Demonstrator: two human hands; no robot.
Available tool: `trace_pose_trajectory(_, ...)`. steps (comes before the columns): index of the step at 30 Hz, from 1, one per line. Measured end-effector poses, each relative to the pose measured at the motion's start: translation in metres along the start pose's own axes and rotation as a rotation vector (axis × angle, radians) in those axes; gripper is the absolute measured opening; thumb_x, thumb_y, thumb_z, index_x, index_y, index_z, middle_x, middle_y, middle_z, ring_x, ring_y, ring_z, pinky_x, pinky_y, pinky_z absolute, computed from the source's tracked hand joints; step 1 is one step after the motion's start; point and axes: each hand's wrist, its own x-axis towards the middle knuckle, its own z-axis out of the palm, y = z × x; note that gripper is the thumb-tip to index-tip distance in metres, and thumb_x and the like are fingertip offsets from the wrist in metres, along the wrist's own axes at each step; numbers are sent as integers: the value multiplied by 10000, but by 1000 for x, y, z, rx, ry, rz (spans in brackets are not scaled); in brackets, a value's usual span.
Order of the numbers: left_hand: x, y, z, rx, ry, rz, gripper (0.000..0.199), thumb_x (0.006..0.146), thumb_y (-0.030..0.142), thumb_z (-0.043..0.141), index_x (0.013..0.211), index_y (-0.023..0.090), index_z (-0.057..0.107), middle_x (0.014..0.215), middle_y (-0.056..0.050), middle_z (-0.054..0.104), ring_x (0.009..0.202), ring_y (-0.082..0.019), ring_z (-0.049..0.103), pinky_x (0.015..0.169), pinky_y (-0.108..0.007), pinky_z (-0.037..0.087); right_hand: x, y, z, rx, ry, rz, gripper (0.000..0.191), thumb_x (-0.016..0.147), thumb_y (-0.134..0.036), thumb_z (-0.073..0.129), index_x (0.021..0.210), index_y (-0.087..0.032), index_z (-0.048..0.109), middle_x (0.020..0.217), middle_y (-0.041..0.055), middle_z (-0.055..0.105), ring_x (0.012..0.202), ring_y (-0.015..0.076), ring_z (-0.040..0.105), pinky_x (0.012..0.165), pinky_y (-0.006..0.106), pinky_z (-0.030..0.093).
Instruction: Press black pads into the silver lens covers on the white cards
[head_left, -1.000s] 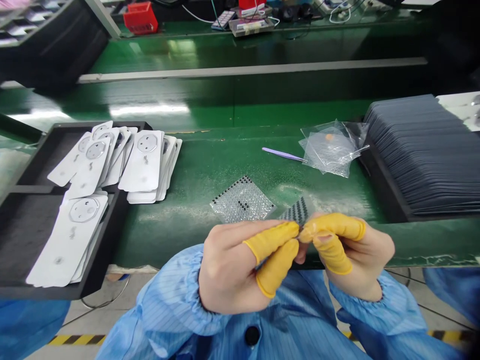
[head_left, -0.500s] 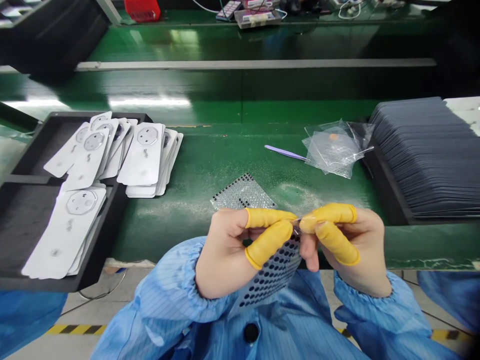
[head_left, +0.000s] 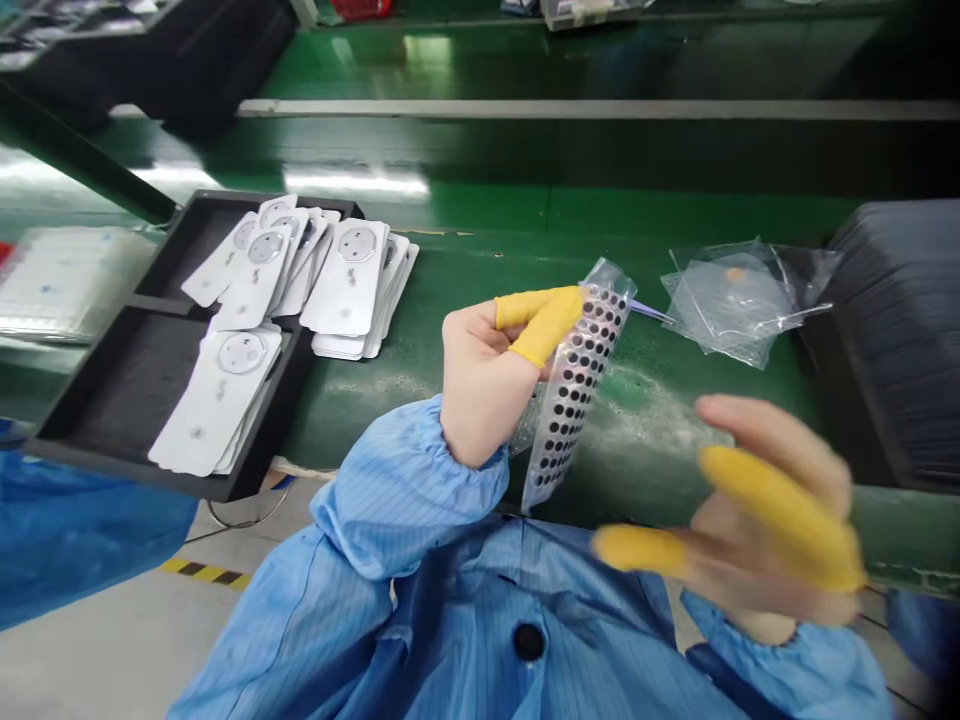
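Between thumb and forefinger, both in yellow finger cots, my left hand [head_left: 499,355] pinches the upper edge of a clear plastic sheet of black round dots [head_left: 576,390]. The sheet hangs tilted above the bench. Smeared by motion, my right hand [head_left: 772,520] is off to the right of it, thumb and fingers apart, with nothing in it. Behind the sheet, purple tweezers [head_left: 649,312] show only in part. Little of the other dotted sheet on the bench shows beside my left wrist.
Flat clear plastic bags [head_left: 739,300] lie on the green bench at right, by a blurred stack of dark sheets [head_left: 900,340]. Leftward, a black tray [head_left: 112,400] holds white cards with an octagon print [head_left: 217,400]; more white cards [head_left: 349,285] are piled at its right edge.
My right hand has let go of the dotted sheet and moved right, its fingers spreading. My left hand has raised the sheet forward over the bench. The view has shifted left.
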Motion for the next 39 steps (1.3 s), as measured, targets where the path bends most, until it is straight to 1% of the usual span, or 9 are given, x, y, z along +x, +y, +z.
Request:
trace_pose_trajectory(4, 7, -4, 1, -8, 24, 53, 218, 739, 385, 740, 806, 178, 730, 775, -9, 741, 740, -210, 731, 551, -287, 617, -3, -12, 23, -98, 12, -176, 577, 828, -254, 635, 1376, -257, 453, 1167, 45, 661, 1121, 252, 589, 1030, 450, 458)
trace_pose_trajectory(8, 1, -6, -3, 99, -71, 137, 302, 801, 458, 659, 967, 209, 705, 1019, -44, 729, 963, -248, 701, 724, -346, 620, 9, -25, 29, 121, 167, 13, 411, 819, -106, 613, 1158, -337, 630, 1068, 5, 705, 977, 237, 671, 850, 438, 582)
trace_pose_trajectory(12, -17, 1, -11, 421, -109, 426, 478, 830, 488, 613, 1253, 271, 571, 1375, -52, 534, 1294, -281, 478, 1002, -398, 486, 16, -22, 17, 425, 226, 259, 245, 832, -168, 642, 1003, -335, 699, 961, -21, 738, 876, 190, 709, 808, 345, 609)
trace_pose_trajectory(15, -29, 11, -11, 616, -214, 528, 493, 786, 382, 698, 1240, 229, 587, 1206, -86, 649, 1166, -283, 573, 1030, -445, 438, 18, -18, 11, 604, 150, 383, 155, 833, -243, 658, 949, -329, 713, 935, -22, 745, 844, 175, 719, 773, 307, 617)
trace_pose_trajectory(19, -36, 21, -7, 730, -211, 539, 140, 747, 214, 736, 886, 224, 725, 766, -12, 727, 805, -190, 656, 1050, -465, 376, 18, -19, 10, 639, 181, 386, 164, 794, -211, 703, 915, -319, 726, 897, -24, 750, 803, 162, 724, 745, 269, 620)
trace_pose_trajectory(27, -37, 23, -5, 679, -148, 541, 95, 689, 188, 785, 733, 253, 731, 721, 35, 743, 667, -144, 651, 1004, -424, 431, 22, -24, 11, 560, 238, 337, 199, 718, -192, 768, 864, -324, 744, 814, -46, 751, 710, 155, 724, 689, 238, 624)
trace_pose_trajectory(30, -26, 24, -11, 615, 14, 514, 99, 692, 188, 786, 748, 261, 747, 727, 41, 747, 626, -138, 664, 901, -381, 519, 21, -18, 3, 694, 90, 396, 291, 767, -361, 723, 1052, -305, 700, 970, 7, 742, 813, 188, 724, 705, 281, 627)
trace_pose_trajectory(34, -1, 21, -27, 436, 204, 501, 102, 698, 205, 784, 775, 270, 762, 711, 47, 738, 660, -139, 685, 675, -283, 585, 13, -8, -15, 816, -187, 548, 310, 860, -325, 625, 1168, -287, 633, 1058, 57, 719, 807, 176, 723, 606, 240, 610)
trace_pose_trajectory(39, 10, 14, -33, 332, 230, 359, 86, 678, 222, 804, 732, 275, 762, 699, 41, 734, 632, -120, 670, 642, -260, 574, 12, -11, -17, 794, -138, 537, 267, 850, -250, 642, 1116, -262, 652, 1033, 57, 727, 771, 152, 721, 621, 217, 600)
